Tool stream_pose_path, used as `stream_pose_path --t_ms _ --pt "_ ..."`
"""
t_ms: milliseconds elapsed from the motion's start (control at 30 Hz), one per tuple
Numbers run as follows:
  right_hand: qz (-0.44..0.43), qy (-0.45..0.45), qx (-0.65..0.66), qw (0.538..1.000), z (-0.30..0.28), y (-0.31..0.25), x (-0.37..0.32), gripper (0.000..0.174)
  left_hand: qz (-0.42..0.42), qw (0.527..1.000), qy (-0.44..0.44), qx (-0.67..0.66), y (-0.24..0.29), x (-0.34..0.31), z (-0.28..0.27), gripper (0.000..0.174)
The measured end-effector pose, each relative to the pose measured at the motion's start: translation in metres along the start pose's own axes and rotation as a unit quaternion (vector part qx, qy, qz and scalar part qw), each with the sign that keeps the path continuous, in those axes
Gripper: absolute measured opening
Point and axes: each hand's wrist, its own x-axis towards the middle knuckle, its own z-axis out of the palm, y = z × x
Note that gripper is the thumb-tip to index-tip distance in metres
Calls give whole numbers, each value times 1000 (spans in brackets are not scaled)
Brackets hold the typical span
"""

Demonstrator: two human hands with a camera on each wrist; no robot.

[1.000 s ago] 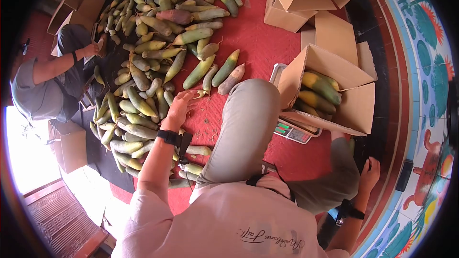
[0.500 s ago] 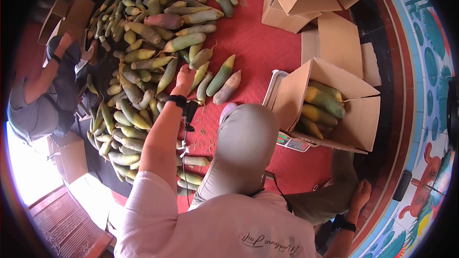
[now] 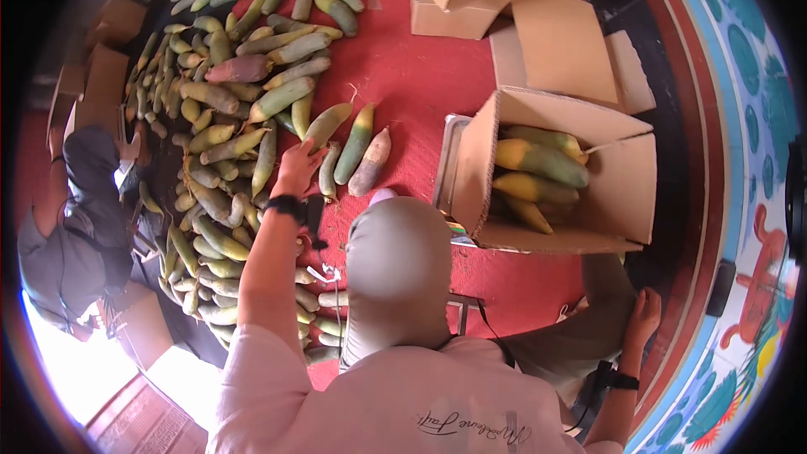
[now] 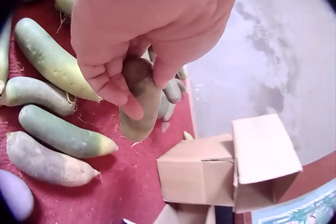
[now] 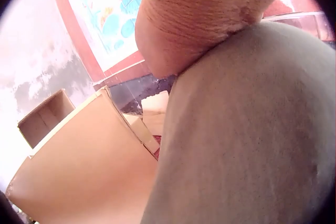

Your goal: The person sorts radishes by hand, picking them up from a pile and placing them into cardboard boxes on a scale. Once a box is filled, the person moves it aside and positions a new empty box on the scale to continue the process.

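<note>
My left hand (image 3: 296, 170) grips a green radish (image 3: 330, 124) at the near side of the heap. In the left wrist view, thumb and fingers close round the upper part of this radish (image 4: 142, 121), whose lower end points down over the red carpet. Right of the hand lie a green radish with a yellow end (image 3: 355, 145) and a greyish-pink one (image 3: 370, 164). My right hand (image 3: 646, 315) rests by my bent knee; in the right wrist view its heel (image 5: 194, 29) lies on the trouser leg, with the fingers out of sight.
An open carton (image 3: 622, 176) holding several radishes stands on a scale (image 3: 448, 170) to the right. Other cartons (image 3: 454, 21) are farther back. The large radish heap (image 3: 214, 147) spreads over the left side. Another person (image 3: 71, 227) sits beyond it.
My left hand has reached forward from the carpet by the heap and taken hold of a radish. The right hand stays by the knee. The head view has shifted.
</note>
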Motion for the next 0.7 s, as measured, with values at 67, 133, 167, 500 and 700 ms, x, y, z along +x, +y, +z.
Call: stream_pose_path --t_ms 67,133,167,500,700 --pt "21 6 5 1000 0 -1 -3 12 3 998 -44 -38 15 -45 11 34" --pt "39 14 12 999 -2 -4 -5 12 1 997 -75 -31 37 -88 22 32" --pt "34 16 13 999 -3 -5 -6 12 15 993 -110 -40 48 -108 28 28" --pt "8 82 40 996 -1 1 -23 11 87 932 -342 77 129 -244 142 36" --pt "14 129 58 990 1 4 -30 11 1 887 -445 119 103 -259 240 40"
